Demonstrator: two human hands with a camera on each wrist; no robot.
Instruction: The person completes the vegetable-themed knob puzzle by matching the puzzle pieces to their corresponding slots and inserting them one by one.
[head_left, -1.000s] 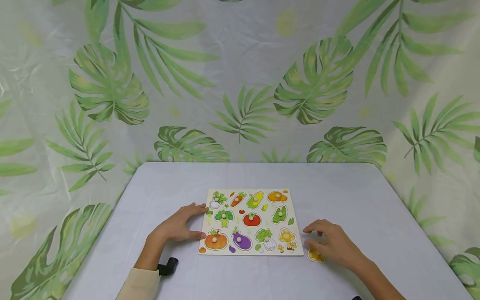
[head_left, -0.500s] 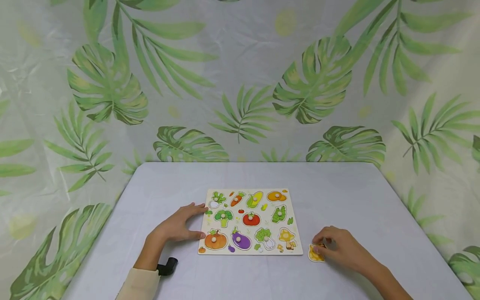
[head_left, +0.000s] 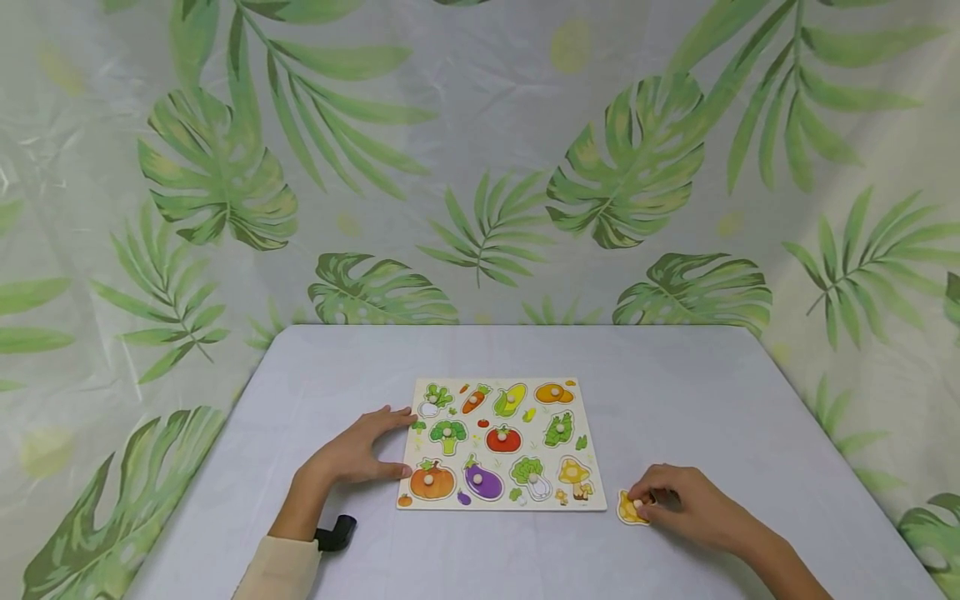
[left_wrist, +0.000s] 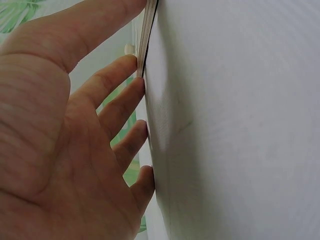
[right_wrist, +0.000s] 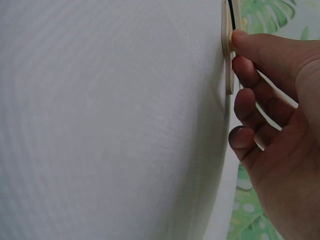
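Note:
A vegetable puzzle board (head_left: 534, 437) lies flat on the white table in the head view, with knobbed pieces set in it. My left hand (head_left: 356, 450) rests at the board's left edge, thumb and fingers spread and relaxed; in the left wrist view its fingertips touch the thin board edge (left_wrist: 147, 35). Just right of the board's near corner lies a yellow knobbed puzzle piece (head_left: 626, 510). The thumb and index finger of my right hand (head_left: 690, 504) pinch its knob. The right wrist view shows the piece (right_wrist: 230, 75) edge-on. The printed mushroom spot (head_left: 573, 472) shows no knob.
White cloth covers the table (head_left: 450, 558) around the board. Behind it hangs a leaf-patterned curtain (head_left: 517, 125), which also runs along both sides. A black strap device (head_left: 335, 533) sits on the left wrist beside a beige sleeve (head_left: 279, 571).
My right hand has drawn back from beside the board to the right and slightly nearer, and its fingertips have come onto the yellow piece's knob. The left hand and board stay put.

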